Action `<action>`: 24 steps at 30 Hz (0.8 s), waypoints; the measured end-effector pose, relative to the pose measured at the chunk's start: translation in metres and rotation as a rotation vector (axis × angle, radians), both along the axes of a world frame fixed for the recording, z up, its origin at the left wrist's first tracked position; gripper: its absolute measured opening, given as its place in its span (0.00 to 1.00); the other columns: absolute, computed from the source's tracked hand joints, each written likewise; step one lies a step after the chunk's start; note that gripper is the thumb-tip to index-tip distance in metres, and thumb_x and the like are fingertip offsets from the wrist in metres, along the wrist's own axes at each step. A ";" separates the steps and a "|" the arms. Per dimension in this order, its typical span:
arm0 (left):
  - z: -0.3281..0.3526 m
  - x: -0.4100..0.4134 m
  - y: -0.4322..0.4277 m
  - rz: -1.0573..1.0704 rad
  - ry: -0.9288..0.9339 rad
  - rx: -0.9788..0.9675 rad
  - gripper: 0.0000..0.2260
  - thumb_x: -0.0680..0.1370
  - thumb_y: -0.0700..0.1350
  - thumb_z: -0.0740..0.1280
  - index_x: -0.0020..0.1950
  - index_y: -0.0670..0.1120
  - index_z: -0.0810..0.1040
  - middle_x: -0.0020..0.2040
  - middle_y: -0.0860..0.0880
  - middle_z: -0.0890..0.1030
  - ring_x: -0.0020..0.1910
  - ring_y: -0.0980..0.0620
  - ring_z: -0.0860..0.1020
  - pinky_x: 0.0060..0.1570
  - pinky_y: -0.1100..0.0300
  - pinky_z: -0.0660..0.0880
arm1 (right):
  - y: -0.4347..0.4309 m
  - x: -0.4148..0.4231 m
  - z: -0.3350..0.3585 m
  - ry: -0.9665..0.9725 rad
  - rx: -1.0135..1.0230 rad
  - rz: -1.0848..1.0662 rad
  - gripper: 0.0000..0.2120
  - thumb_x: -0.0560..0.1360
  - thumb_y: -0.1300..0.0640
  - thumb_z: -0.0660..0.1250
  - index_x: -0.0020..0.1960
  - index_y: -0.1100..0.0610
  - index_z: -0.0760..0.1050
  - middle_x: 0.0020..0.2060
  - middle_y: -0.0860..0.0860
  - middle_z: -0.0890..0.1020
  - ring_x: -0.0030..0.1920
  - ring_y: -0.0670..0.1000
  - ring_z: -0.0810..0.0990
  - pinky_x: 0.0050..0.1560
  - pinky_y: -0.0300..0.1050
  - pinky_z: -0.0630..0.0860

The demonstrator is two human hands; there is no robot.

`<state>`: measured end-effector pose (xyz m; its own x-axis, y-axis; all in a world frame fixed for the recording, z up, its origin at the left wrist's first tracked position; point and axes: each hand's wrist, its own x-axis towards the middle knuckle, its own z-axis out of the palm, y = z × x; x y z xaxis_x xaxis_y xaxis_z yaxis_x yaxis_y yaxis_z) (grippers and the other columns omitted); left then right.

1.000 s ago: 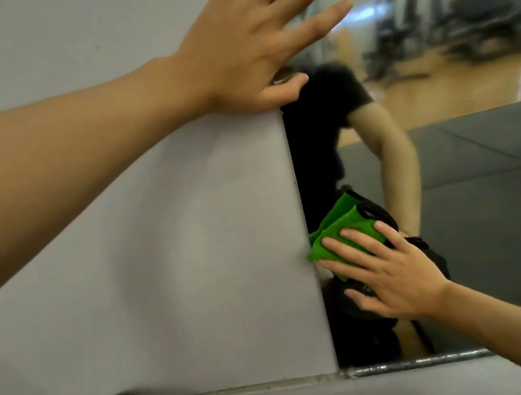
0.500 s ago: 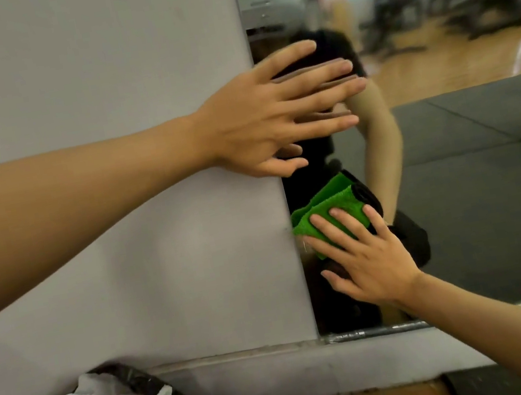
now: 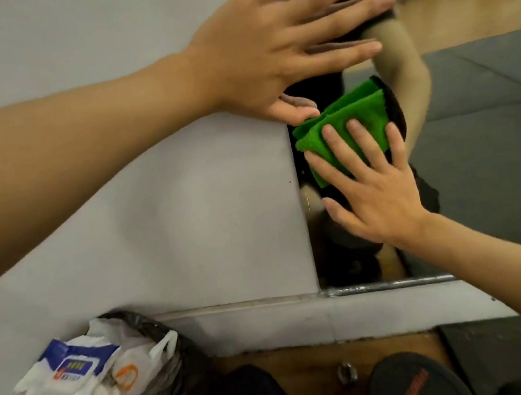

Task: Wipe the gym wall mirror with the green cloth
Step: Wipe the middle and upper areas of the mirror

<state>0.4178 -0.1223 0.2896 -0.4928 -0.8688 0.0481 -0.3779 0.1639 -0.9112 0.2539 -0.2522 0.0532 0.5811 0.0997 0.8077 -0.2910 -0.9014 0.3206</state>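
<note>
- Mirror point(image 3: 490, 129) wipe, down at the left edge, right at the join with the grey wall point(image 3: 114, 205).
- Far left, low down: bag of rubbish point(image 3: 105, 391) stuffed with white wrappers, parked on the floor against the wall. Not in the way.
- Left hand point(image 3: 260, 47) spread and relaxed, holding nothing, palm over the wall, straight fingers laid across onto the glass. Looks like bracing.
- Green cloth point(image 3: 349, 115) folded up, flat on the glass just beside that edge.
- Right hand point(image 3: 381, 197) pressing it there with straight fingers, not curled round it.
- Tip for this bit: keep even weight over the whole cloth, run straight strokes along the edge, overlap each pass. Also get those left fingers off the glass, or go back over their prints after.
- Versus a second ago: left hand way lower, thumb now just beside the cloth's top corner instead of well apart. Cloth and right hand hugging the same edge as before. More floor and bag in view too.
</note>
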 end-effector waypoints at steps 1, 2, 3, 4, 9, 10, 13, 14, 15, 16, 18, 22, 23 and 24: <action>0.000 0.001 0.000 0.009 0.015 0.009 0.31 0.88 0.62 0.47 0.87 0.52 0.40 0.87 0.44 0.45 0.86 0.39 0.45 0.80 0.38 0.39 | 0.004 0.003 -0.011 0.012 -0.009 -0.013 0.32 0.83 0.37 0.52 0.85 0.46 0.56 0.85 0.50 0.50 0.85 0.56 0.45 0.82 0.60 0.37; 0.001 0.002 -0.001 0.010 0.029 0.017 0.31 0.88 0.62 0.47 0.87 0.53 0.40 0.87 0.44 0.45 0.86 0.39 0.46 0.81 0.38 0.40 | 0.006 0.005 -0.029 0.050 -0.024 -0.019 0.33 0.82 0.36 0.52 0.85 0.46 0.56 0.84 0.49 0.50 0.84 0.56 0.47 0.81 0.60 0.37; 0.002 0.003 0.000 0.008 0.040 0.024 0.30 0.88 0.61 0.47 0.87 0.53 0.40 0.87 0.44 0.45 0.86 0.39 0.46 0.82 0.38 0.41 | 0.008 0.005 -0.052 0.114 -0.037 -0.014 0.35 0.81 0.35 0.53 0.85 0.46 0.56 0.84 0.48 0.51 0.83 0.56 0.49 0.81 0.59 0.37; 0.003 0.003 0.001 0.013 0.052 0.031 0.30 0.89 0.61 0.47 0.87 0.54 0.40 0.87 0.44 0.46 0.85 0.38 0.46 0.83 0.38 0.43 | 0.011 0.002 -0.080 0.217 -0.041 -0.003 0.36 0.80 0.34 0.55 0.85 0.47 0.56 0.84 0.48 0.51 0.82 0.55 0.52 0.81 0.58 0.37; -0.001 0.001 0.002 0.054 0.089 0.064 0.29 0.88 0.60 0.46 0.87 0.54 0.40 0.87 0.43 0.46 0.85 0.37 0.47 0.84 0.39 0.47 | 0.032 -0.035 -0.204 0.813 0.056 -0.002 0.41 0.78 0.34 0.62 0.84 0.51 0.56 0.83 0.49 0.58 0.80 0.52 0.64 0.83 0.54 0.35; -0.002 0.001 0.003 0.053 0.091 0.066 0.29 0.88 0.61 0.46 0.87 0.54 0.41 0.87 0.43 0.46 0.85 0.37 0.48 0.84 0.39 0.46 | 0.031 -0.039 -0.209 0.855 0.075 -0.002 0.41 0.78 0.35 0.62 0.84 0.51 0.57 0.82 0.48 0.59 0.80 0.52 0.66 0.83 0.53 0.36; 0.000 -0.001 0.004 0.049 0.092 0.064 0.29 0.88 0.61 0.45 0.87 0.54 0.41 0.87 0.43 0.47 0.85 0.37 0.48 0.84 0.42 0.44 | 0.017 -0.032 -0.187 0.710 0.022 0.074 0.36 0.80 0.38 0.58 0.84 0.50 0.56 0.82 0.47 0.60 0.80 0.49 0.64 0.83 0.51 0.37; -0.001 0.000 0.004 0.048 0.094 0.063 0.29 0.88 0.61 0.45 0.87 0.54 0.41 0.87 0.43 0.46 0.85 0.38 0.48 0.84 0.41 0.44 | 0.014 -0.027 -0.168 0.620 0.011 0.122 0.34 0.82 0.39 0.56 0.84 0.49 0.55 0.82 0.47 0.60 0.80 0.49 0.62 0.83 0.50 0.38; 0.000 0.001 0.003 0.048 0.092 0.057 0.29 0.88 0.60 0.46 0.87 0.54 0.41 0.87 0.43 0.46 0.86 0.38 0.48 0.84 0.40 0.45 | 0.012 -0.020 -0.144 0.496 0.023 0.150 0.32 0.83 0.40 0.55 0.84 0.48 0.54 0.82 0.47 0.60 0.81 0.50 0.60 0.82 0.50 0.40; -0.001 0.002 0.003 0.043 0.089 0.052 0.29 0.88 0.60 0.46 0.87 0.55 0.41 0.87 0.43 0.47 0.86 0.38 0.48 0.84 0.40 0.46 | 0.009 -0.014 -0.119 0.353 0.048 0.146 0.31 0.83 0.40 0.54 0.84 0.47 0.54 0.83 0.47 0.59 0.81 0.51 0.58 0.81 0.51 0.42; -0.002 0.002 0.002 0.025 0.092 0.051 0.29 0.89 0.60 0.48 0.87 0.55 0.42 0.87 0.43 0.48 0.85 0.37 0.49 0.84 0.40 0.48 | 0.003 -0.007 -0.079 0.092 0.109 0.039 0.30 0.84 0.40 0.52 0.84 0.47 0.54 0.84 0.48 0.55 0.83 0.53 0.52 0.81 0.54 0.42; -0.002 0.000 0.004 0.016 0.074 0.046 0.29 0.89 0.60 0.48 0.87 0.54 0.44 0.87 0.43 0.49 0.85 0.37 0.50 0.84 0.42 0.45 | 0.013 -0.003 -0.085 -0.043 0.237 -0.082 0.33 0.83 0.39 0.53 0.85 0.47 0.51 0.85 0.52 0.50 0.84 0.57 0.47 0.81 0.59 0.38; -0.002 0.000 0.003 0.016 0.061 0.040 0.29 0.89 0.60 0.48 0.88 0.53 0.43 0.87 0.43 0.49 0.85 0.36 0.50 0.83 0.42 0.44 | 0.018 -0.006 -0.105 0.039 0.239 -0.060 0.33 0.82 0.39 0.54 0.84 0.47 0.52 0.84 0.53 0.56 0.83 0.58 0.52 0.80 0.58 0.40; -0.002 0.000 0.003 0.024 0.049 0.033 0.29 0.89 0.60 0.47 0.87 0.53 0.43 0.87 0.43 0.48 0.85 0.36 0.49 0.83 0.42 0.44 | 0.022 -0.012 -0.129 0.167 0.227 -0.033 0.33 0.82 0.39 0.54 0.84 0.46 0.53 0.82 0.52 0.62 0.81 0.58 0.57 0.79 0.58 0.43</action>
<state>0.4182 -0.1194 0.2878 -0.4699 -0.8817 0.0431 -0.4263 0.1839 -0.8857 0.2422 -0.2301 -0.0755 0.7080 -0.0940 0.7000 -0.2812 -0.9467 0.1573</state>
